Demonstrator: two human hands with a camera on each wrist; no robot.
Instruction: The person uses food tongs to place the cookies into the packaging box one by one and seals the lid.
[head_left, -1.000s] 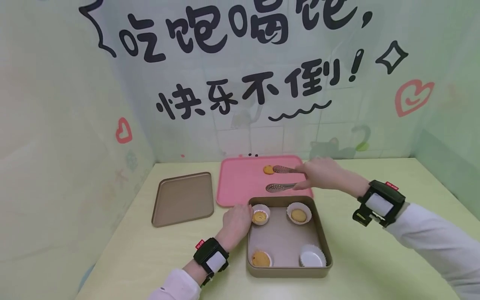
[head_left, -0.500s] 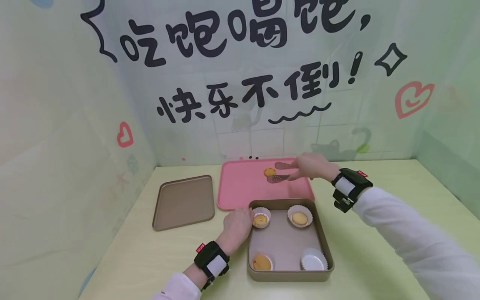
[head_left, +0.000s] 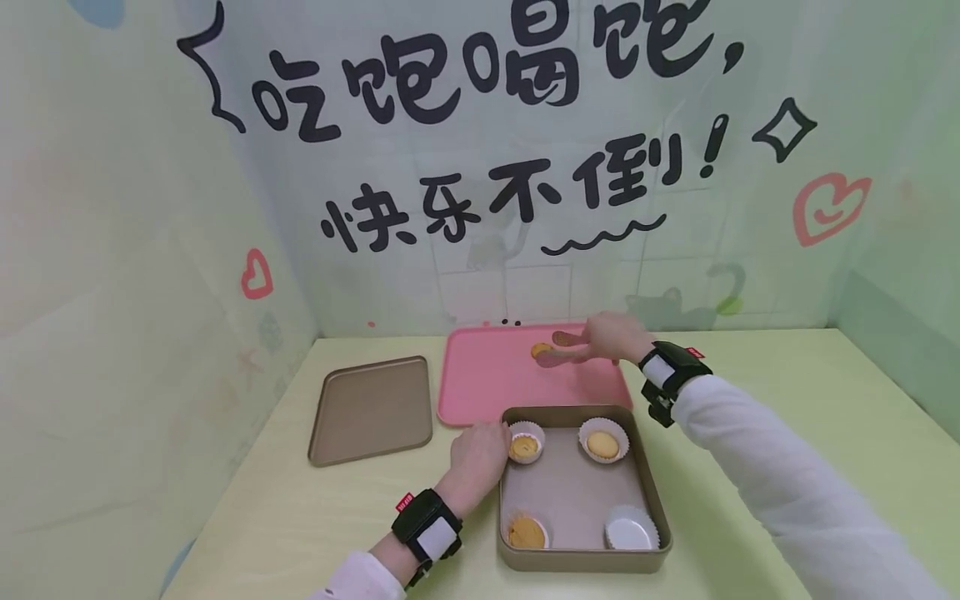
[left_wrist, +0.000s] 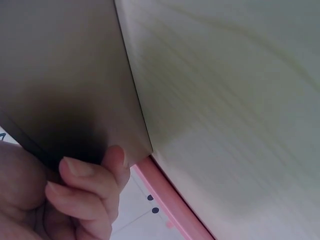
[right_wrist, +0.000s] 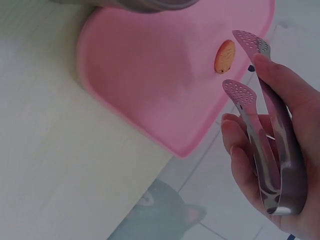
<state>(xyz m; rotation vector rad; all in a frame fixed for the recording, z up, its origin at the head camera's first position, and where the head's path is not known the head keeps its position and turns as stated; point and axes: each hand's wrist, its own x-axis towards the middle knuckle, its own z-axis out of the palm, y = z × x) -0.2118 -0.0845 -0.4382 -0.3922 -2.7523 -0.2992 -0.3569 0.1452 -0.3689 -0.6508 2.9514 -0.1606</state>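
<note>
My right hand (head_left: 618, 336) holds metal tongs (right_wrist: 287, 172) with perforated tips over the pink tray (head_left: 480, 379). The tongs' arms are spread, their tips close to a small golden cookie (right_wrist: 225, 56) lying on the tray. My left hand (head_left: 480, 457) grips the far left corner of a brown square baking pan (head_left: 585, 562); in the left wrist view its curled fingers press against the pan's wall. White paper cups stand in the pan's corners. Cookies sit in the back left cup (head_left: 525, 447), the back right cookie cup and the front left one. The front right cup (head_left: 632, 528) is empty.
A flat brown square tray or lid (head_left: 371, 410) lies on the pale yellow table (head_left: 375, 492) at the left. Behind the pink tray rises a printed curtain wall (head_left: 517, 283), with further walls at both sides. The pan stands directly in front of the pink tray.
My right hand has moved slightly left and the forearm has swung inward, bringing the spread tongs nearer the cookie. The left hand keeps its grip on the pan; the view has tilted slightly up.
</note>
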